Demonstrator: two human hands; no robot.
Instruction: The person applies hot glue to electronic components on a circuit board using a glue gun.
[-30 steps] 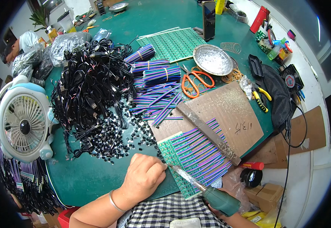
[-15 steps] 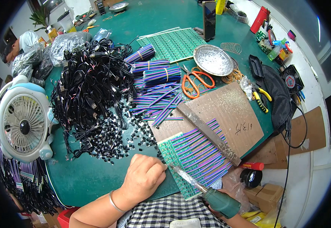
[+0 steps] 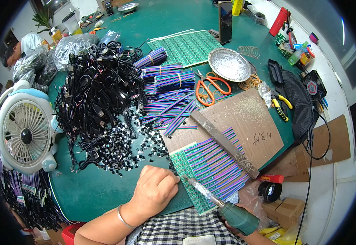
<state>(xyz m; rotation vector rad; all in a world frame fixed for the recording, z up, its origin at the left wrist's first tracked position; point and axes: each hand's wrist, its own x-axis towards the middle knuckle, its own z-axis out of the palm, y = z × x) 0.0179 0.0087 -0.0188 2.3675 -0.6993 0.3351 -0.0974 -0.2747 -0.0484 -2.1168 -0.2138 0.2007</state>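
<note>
My left hand (image 3: 155, 190) is closed with the fingertips pinched at the left edge of a green circuit board panel (image 3: 182, 166); whatever it pinches is hidden. A soldering iron (image 3: 237, 218) with a green handle is held by my right hand (image 3: 230, 229), which is mostly behind the handle. Its tip reaches the board close to my left fingertips. Ribbon wires (image 3: 212, 163) in black, blue, purple and green run from the panel in rows. A flat bar (image 3: 225, 143) lies across them on a wooden board (image 3: 251, 118). Small black connectors (image 3: 112, 151) are heaped left of the panel.
A heap of black cables (image 3: 100, 81) and a fan (image 3: 25, 132) stand left. Beyond the wooden board are orange scissors (image 3: 210, 90), a metal dish (image 3: 229, 64) and more circuit panels (image 3: 186, 45). Yellow-handled pliers (image 3: 282, 107) lie right. A person (image 3: 27, 45) sits far left.
</note>
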